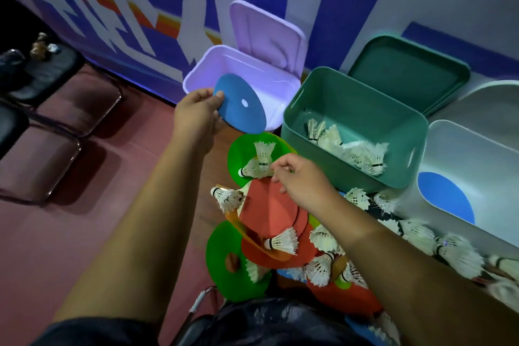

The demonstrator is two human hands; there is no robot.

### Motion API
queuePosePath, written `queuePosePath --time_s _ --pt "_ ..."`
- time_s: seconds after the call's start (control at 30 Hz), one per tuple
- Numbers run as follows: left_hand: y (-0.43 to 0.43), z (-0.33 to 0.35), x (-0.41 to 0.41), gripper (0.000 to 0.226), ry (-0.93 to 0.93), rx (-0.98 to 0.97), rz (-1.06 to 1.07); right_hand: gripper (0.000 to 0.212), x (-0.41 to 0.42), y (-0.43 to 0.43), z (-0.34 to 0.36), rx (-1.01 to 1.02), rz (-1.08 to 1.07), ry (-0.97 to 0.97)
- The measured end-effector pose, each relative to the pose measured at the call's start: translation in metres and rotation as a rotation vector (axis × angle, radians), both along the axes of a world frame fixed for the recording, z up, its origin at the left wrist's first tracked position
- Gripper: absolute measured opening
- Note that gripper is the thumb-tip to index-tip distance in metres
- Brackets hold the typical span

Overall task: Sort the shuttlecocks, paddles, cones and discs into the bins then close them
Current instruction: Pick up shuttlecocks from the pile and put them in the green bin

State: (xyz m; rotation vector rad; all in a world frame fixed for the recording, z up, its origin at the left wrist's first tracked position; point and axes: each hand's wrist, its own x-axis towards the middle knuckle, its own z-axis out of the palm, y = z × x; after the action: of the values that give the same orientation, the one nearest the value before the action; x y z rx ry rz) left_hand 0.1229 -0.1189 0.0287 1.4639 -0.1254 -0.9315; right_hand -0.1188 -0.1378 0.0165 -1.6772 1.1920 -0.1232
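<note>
Blue disc point(241, 105), held over the near rim of the open lilac bin point(196, 64) by the left hand point(196, 112), thumb on top and fingers beneath its left edge. Thin, light and probably flexible, it is best pinched at the rim, as here. Right hand point(303, 182) reaches to the red disc point(266, 213) and shuttlecocks point(280, 241) piled on the floor point(126, 219); its fingers are curled, but whether they grip anything cannot be told.
</note>
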Motion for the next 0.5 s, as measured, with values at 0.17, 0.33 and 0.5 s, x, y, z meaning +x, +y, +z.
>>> queuePosePath --time_s 0.17,0.33,0.5 --pt "-0.041 -0.015 0.012 0.023 0.118 0.124 0.073 0.018 -0.009 -0.003 0.008 -0.018 -0.039 0.002" --pt "-0.025 -0.032 -0.002 0.009 -0.032 0.273 0.025 0.017 -0.023 -0.003 0.004 -0.007 -0.076 0.0" --pt "0.022 -0.063 -0.027 0.01 -0.168 0.318 -0.177 0.016 -0.026 0.003 -0.008 0.02 -0.095 0.002"
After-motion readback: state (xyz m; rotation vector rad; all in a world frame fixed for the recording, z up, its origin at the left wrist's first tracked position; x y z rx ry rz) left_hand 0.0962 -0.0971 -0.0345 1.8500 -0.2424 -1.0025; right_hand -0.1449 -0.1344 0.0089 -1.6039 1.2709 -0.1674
